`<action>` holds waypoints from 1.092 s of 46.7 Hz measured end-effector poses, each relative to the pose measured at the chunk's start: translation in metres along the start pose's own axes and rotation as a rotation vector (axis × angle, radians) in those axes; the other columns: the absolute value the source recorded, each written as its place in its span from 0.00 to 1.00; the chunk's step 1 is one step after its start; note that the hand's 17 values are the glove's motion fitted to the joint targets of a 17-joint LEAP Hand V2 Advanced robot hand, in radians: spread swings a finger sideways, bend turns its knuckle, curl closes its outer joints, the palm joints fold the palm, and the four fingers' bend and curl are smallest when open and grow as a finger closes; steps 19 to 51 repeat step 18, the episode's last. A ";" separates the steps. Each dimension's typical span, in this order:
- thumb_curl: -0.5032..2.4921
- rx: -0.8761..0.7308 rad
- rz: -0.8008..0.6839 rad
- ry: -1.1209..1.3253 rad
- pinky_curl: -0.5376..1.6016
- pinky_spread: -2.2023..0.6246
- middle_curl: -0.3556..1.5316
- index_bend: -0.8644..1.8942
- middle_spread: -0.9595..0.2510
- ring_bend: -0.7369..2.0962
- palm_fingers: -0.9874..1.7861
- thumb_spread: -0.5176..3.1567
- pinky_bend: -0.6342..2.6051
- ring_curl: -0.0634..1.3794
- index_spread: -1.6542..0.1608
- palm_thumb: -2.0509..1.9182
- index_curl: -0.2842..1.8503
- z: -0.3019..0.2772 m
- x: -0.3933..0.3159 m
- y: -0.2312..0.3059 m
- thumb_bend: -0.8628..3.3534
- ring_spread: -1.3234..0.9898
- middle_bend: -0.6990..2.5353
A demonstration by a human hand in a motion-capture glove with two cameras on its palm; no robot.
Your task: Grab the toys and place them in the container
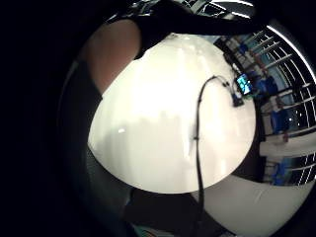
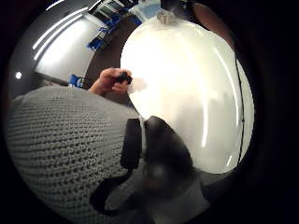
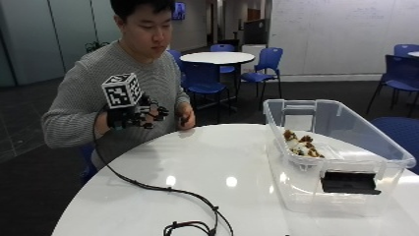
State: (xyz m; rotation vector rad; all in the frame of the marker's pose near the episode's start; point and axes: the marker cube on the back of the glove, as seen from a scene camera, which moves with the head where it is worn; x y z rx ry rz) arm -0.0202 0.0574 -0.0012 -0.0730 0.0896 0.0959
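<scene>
A round white table is filling the foreground of the outside view. On the side of it away from the person, a clear plastic container is standing upright and open, and a brown-and-white toy is lying inside it on the floor of the bin. A person in a grey knitted sweater is sitting at the far edge of the table. The gloved right hand is hovering above the table edge, well apart from the container, with its fingers hanging loosely curled and holding nothing. The bare left hand is resting at the table edge and pinching a small dark object, too small to identify.
</scene>
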 end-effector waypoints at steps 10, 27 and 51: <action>0.24 -0.009 0.036 0.050 0.40 0.80 0.37 0.39 0.63 0.32 0.34 0.50 0.37 0.24 0.68 0.50 0.36 0.005 0.008 0.001 0.20 0.52 0.27; 0.24 -0.007 0.060 0.039 0.40 0.80 0.36 0.39 0.63 0.32 0.34 0.51 0.37 0.24 0.68 0.51 0.36 0.011 0.012 -0.001 0.20 0.52 0.27; 0.24 -0.007 0.060 0.039 0.40 0.80 0.36 0.39 0.63 0.32 0.34 0.51 0.37 0.24 0.68 0.51 0.36 0.011 0.012 -0.001 0.20 0.52 0.27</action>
